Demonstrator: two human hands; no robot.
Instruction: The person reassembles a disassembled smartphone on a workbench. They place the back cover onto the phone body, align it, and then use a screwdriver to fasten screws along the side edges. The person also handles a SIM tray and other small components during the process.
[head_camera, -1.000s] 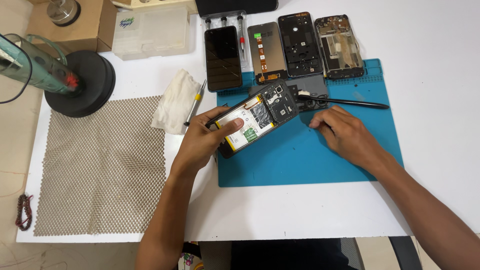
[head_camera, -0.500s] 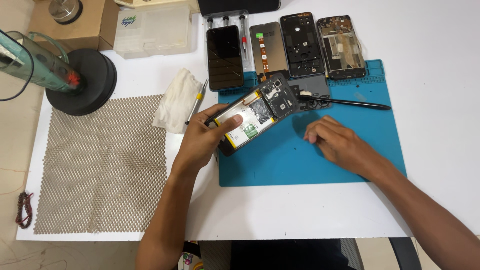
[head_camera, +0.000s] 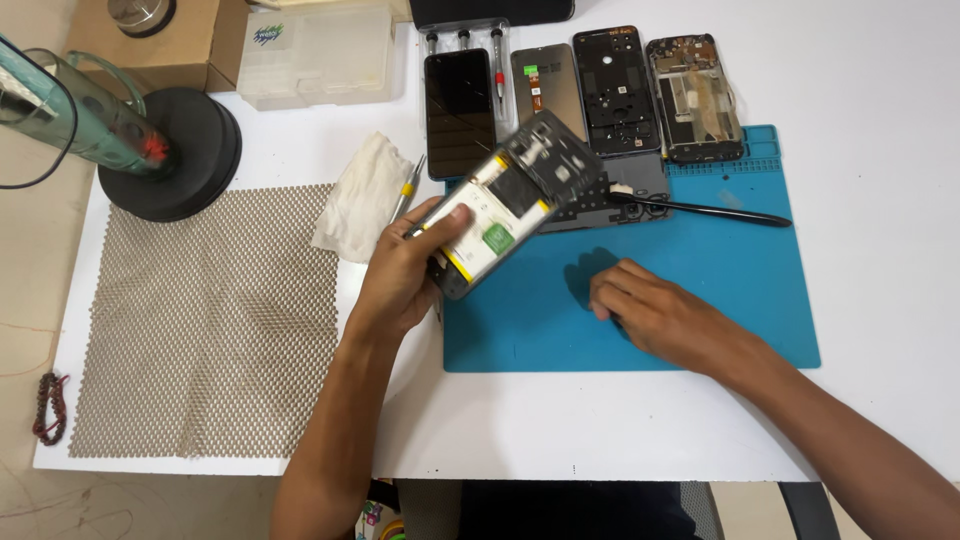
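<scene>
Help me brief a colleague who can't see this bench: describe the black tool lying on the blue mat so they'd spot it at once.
Start at the blue mat on the white table. Along its top edge, below the row of phone parts, lies a thin black tool, stretching rightward from the open phone in the left hand. It's the only long, stick-like item on the mat.

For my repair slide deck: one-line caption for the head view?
Left hand lifts an opened phone over the blue mat; right hand rests flat on it.
</scene>
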